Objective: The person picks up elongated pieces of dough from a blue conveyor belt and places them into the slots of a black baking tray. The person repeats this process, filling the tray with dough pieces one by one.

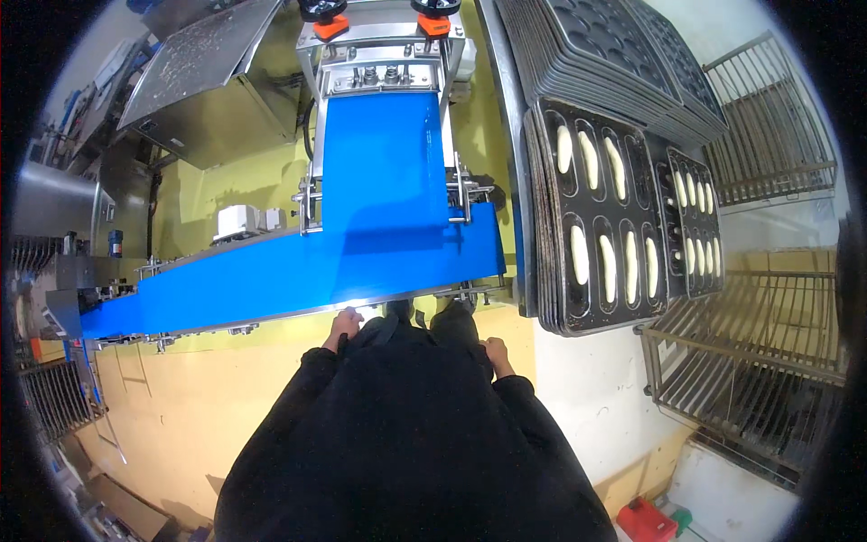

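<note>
We find two bare hands at the near side of a long blue conveyor belt (298, 269). The left hand (343, 327) is just beside the belt's near edge, fingers bent; we cannot determine whether it touches that edge or grasps anything. The right hand (496, 355) is low at the person's right side, fingers curled, near the belt's right end; we are likewise unable to determine whether it is clenched on anything.

A shorter blue belt (384, 154) meets the long belt's far edge, right of its middle. At the short belt's far end we note a steel frame topped by two black handwheels with orange housings.

To the right of the long belt's right end we record a stack of dark baking trays. Its top tray (587, 323) bears seven pale dough sticks (608, 268) in elongated hollows: three along the far edge, four along the near edge. Beside its right edge, a second tray (694, 221) holds more in two rows. Beyond the far edge we observe stacked trays with rounded hollows (614, 36). A barred metal rack (750, 361) stands further right.
</note>
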### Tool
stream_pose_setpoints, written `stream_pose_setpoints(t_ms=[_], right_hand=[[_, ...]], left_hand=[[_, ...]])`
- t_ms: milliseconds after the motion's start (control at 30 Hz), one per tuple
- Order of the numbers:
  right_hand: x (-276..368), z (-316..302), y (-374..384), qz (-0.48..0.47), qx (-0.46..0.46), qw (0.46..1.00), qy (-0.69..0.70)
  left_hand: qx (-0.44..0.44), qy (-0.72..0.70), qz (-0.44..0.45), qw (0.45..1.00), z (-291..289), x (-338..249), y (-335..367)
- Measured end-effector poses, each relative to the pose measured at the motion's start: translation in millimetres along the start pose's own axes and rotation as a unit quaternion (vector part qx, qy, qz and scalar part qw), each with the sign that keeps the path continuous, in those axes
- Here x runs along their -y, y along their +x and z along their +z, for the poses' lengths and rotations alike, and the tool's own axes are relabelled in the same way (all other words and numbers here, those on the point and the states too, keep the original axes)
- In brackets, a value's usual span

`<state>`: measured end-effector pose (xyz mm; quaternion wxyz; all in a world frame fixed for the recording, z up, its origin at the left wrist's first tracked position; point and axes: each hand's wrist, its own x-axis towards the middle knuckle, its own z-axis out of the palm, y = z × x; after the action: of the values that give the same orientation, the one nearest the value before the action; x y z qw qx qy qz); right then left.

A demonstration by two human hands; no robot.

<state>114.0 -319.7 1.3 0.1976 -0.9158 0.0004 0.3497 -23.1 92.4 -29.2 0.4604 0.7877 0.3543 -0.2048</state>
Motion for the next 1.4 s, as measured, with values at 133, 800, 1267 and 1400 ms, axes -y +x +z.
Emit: stream_pose_setpoints(t_ms=[133, 800, 1267, 1400], right_hand=[[-5.2, 4.2, 0.1, -0.003, -0.011, 1.0, 0.015], [-42.2, 20.4, -107.4, 0.139, -0.046, 0.98, 0.132], [-49.7, 13.9, -95.0, 0.099, -0.108, 0.972, 0.186], [-39.2, 1.4, -75.4, 0.109, -0.101, 0.97, 0.193]], left_hand=[[0.028, 0.113, 0.362, 0.925, -4.9, -44.8, 19.7], [-0.028, -0.774, -0.144, 0.616, 71.5, -278.8, 148.3], [-0.075, -0.679, -0.168, 0.71, 72.6, -289.5, 156.0], [-0.107, -0.69, -0.192, 0.69, 69.6, -300.1, 153.1]])
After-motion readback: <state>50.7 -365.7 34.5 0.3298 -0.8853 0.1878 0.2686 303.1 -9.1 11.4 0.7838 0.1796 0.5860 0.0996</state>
